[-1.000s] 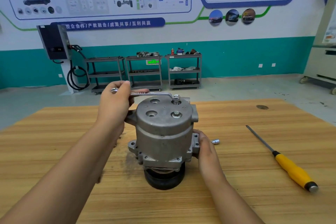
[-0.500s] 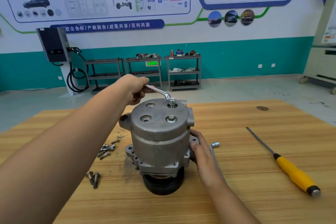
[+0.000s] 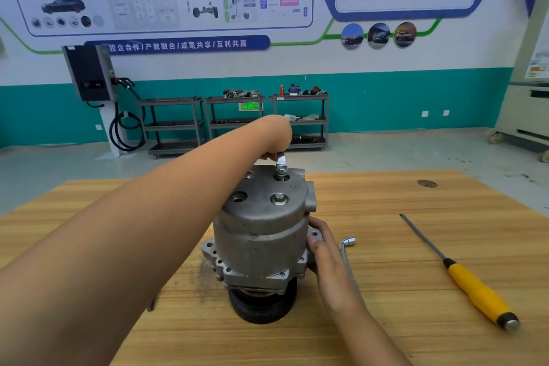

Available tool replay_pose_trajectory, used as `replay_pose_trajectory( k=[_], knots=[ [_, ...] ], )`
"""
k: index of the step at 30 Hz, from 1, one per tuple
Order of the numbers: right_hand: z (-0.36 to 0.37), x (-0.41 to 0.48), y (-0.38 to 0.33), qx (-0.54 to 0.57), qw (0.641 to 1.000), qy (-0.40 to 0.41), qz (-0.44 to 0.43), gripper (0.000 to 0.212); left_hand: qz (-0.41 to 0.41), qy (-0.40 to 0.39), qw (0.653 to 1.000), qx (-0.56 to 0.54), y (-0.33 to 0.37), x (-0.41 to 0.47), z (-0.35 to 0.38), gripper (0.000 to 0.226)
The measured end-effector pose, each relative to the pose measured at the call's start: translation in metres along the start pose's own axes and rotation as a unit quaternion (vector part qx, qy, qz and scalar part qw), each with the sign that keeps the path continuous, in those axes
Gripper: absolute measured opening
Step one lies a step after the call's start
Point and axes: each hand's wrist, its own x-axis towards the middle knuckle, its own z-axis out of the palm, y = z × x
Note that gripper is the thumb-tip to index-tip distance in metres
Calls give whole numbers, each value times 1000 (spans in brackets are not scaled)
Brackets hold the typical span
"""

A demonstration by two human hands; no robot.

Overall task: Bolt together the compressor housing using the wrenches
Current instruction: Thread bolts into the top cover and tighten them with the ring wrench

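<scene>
Our left grip (image 3: pixel 277 142), clenched on the bent silver wrench (image 3: pixel 281 161), has swung it behind the grey cast-metal compressor housing (image 3: pixel 261 226) standing on the wooden desk (image 3: pixel 386 196). Our forearm (image 3: pixel 148 232) now hides the loose bolts. Our right grip (image 3: pixel 323 249) clasps the housing's flange.

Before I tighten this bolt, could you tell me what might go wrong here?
1. The compressor housing stands on its narrow black pulley, steadied only by the right hand at the flange; turning force up top could tip it.
2. Only the tip of the wrench shows beneath the left hand on the far bolt; if poorly seated, it may slip off.
3. The spare wrench beside the right hand could get knocked.
</scene>
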Motion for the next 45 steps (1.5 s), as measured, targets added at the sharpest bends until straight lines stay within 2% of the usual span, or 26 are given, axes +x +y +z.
replay_pose_trajectory(
  k=[2, 3, 5, 8, 10, 12, 13, 16, 19, 24, 27, 31, 32, 35, 39, 41, 43, 45],
  knots=[
    [1, 0, 0, 5, 1000, 5, -2, 34, 12, 4, 1000, -20, 3, 0, 1, 27],
    [1, 0, 0, 8, 1000, 9, -2, 34, 15, 18, 1000, 12, 5, -1, 2, 26],
    [0, 0, 0, 9, 1000, 14, 2, 34, 31, 49, 994, 91, 7, -5, 3, 39],
    [1, 0, 0, 5, 1000, 19, 4, 32, 62, 54, 987, 135, 6, -3, 2, 34],
    [1, -1, -1, -3, 1000, 19, 1, 31, 65, 70, 993, 74, 4, -1, 3, 32],
    [2, -2, -2, -3, 1000, 20, 1, 31, 73, 111, 990, 54, 4, -2, 4, 31],
    [2, -2, -2, -4, 1000, 21, 2, 31, 80, 119, 987, 78, 5, -4, 2, 30],
    [2, -2, -3, -4, 1000, 25, 2, 31, 87, 95, 984, 121, 6, -7, 3, 30],
    [3, -1, 0, -3, 1000, 27, -2, 33, 79, 116, 987, 81, 6, -4, 4, 16],
    [1, 5, 6, 10, 1000, 26, -6, 37, 148, 137, 972, 118, 28, -27, 32, 18],
    [-1, 10, 9, 17, 999, 30, 5, 36, 219, 112, 955, 167, 45, -46, 49, 21],
    [-2, 14, 13, 26, 999, 39, 19, 36, 251, 109, 947, 167, 41, -65, 50, 9],
    [-2, 14, 13, 31, 998, 42, 22, 36, 251, 121, 947, 162, 36, -70, 51, 11],
    [-1, 11, 16, 42, 998, 40, 20, 37, 255, 157, 945, 130, 22, -87, 58, 33],
    [0, 9, 16, 21, 999, 35, -6, 52, 253, 176, 949, 68, 3, -107, 59, 52],
    [-1, 11, 14, 1, 999, 40, -15, 36, 254, 177, 950, 45, -7, -117, 61, 54],
    [-3, 14, 14, -10, 999, 45, -19, 22, 252, 158, 955, 13, -16, -126, 62, 66],
    [-2, 15, 13, -17, 999, 41, -24, 28, 256, 144, 955, -33, -23, -131, 62, 82]
  ],
)
